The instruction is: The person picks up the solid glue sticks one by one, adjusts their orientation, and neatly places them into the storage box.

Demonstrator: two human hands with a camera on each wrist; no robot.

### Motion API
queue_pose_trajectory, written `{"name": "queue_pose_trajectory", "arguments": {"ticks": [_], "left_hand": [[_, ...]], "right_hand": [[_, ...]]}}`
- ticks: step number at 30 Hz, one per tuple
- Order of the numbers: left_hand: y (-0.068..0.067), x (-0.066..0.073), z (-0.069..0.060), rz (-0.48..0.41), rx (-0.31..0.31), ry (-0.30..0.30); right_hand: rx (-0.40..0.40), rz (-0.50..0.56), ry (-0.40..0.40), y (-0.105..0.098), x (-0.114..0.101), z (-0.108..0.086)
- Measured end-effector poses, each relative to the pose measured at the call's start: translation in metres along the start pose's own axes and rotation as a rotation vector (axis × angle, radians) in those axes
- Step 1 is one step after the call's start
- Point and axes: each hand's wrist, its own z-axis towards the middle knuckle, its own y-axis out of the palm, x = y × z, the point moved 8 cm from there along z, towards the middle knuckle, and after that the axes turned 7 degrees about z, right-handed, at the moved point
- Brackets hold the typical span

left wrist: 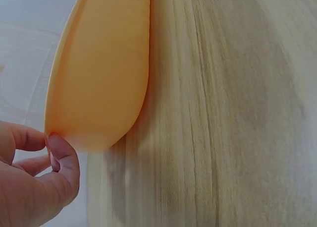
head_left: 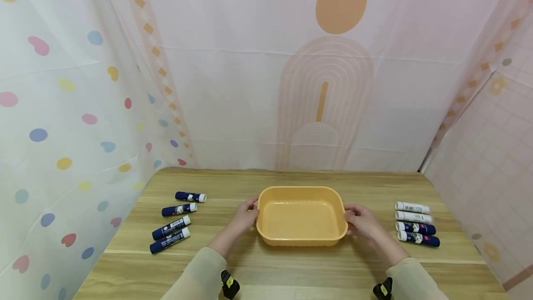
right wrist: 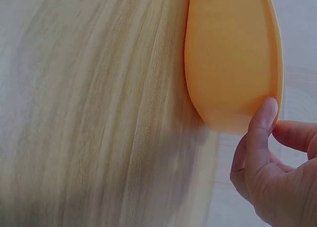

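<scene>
A shallow orange-yellow plastic tray (head_left: 301, 240) with rounded corners sits at the middle of the wooden table, its inside bare. At its left end, my left hand (head_left: 245, 216) pinches the rim between thumb and fingers; the left wrist view shows the thumb and fingers of that hand (left wrist: 39, 177) meeting at the tray's edge (left wrist: 106, 73). My right hand (head_left: 363, 221) grips the opposite end the same way. In the right wrist view, the thumb of this hand (right wrist: 277, 172) lies against the tray wall (right wrist: 233, 63).
Several dark blue glue sticks (head_left: 170, 227) with white caps lie in a loose column on the table's left. On the right, two white glue sticks (head_left: 414, 217) lie above two dark blue ones (head_left: 418, 238). Patterned curtains (head_left: 233, 105) enclose the table's back and sides.
</scene>
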Motion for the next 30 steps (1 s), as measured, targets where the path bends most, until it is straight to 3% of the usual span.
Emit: {"name": "queue_pose_trajectory", "arguments": {"ticks": [11, 15, 18, 20, 26, 28, 30], "left_hand": [[0.001, 0.000, 0.001, -0.001, -0.027, 0.022], [0.000, 0.000, 0.001, -0.002, -0.023, 0.022], [0.000, -0.001, 0.000, -0.006, -0.019, 0.019], [0.000, -0.001, 0.000, -0.007, -0.021, 0.016], [0.000, -0.001, -0.002, 0.010, -0.022, 0.007], [0.000, -0.001, -0.002, 0.016, -0.020, 0.005], [0.000, -0.001, -0.002, 0.019, -0.022, 0.007]], "right_hand": [[0.036, -0.046, 0.004, 0.004, -0.008, -0.006], [0.007, -0.084, -0.026, -0.001, -0.009, -0.006], [0.019, -0.182, -0.094, -0.006, -0.020, -0.010], [0.044, -0.330, -0.166, -0.012, -0.032, -0.013], [0.086, -1.005, -0.510, -0.033, -0.066, -0.021], [0.089, -1.129, -0.584, -0.046, -0.069, -0.021], [0.103, -1.201, -0.599, -0.064, -0.070, -0.019]]}}
